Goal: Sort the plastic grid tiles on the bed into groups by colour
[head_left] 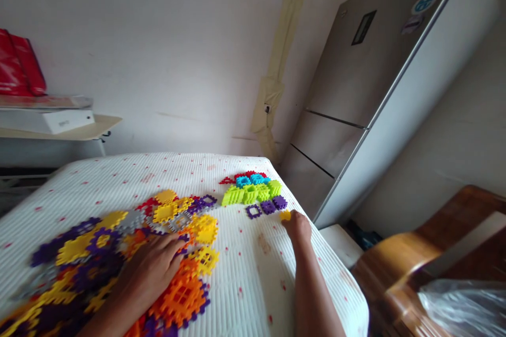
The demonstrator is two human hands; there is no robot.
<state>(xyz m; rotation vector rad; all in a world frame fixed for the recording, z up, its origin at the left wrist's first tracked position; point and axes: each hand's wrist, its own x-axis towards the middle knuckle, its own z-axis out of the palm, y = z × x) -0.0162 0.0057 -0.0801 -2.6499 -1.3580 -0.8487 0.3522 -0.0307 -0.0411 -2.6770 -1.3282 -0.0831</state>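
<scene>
My left hand (156, 260) rests palm down on a large heap of plastic interlocking building pieces, its fingers stretched over them. Beside its fingertips are an orange gear-shaped piece (185, 295) and a yellow openwork piece (206, 260). Near the right edge of the bed, my right hand (299, 227) pinches a small yellow interlocking piece (285, 215), low over the sheet. Just beyond it sit a purple square frame (253, 211) and purple stacked pieces (280, 201). Behind those are rows of lime-green pieces (250, 194), blue pieces (242, 182) and red pieces (250, 174).
The pieces lie on a white mattress (253, 258) with red dots. A grey refrigerator (340, 89) stands beyond its right side, and a wooden chair (419, 242) is at the right. A shelf (100, 127) at the left holds a white box (67, 120) and a red bag (19, 66).
</scene>
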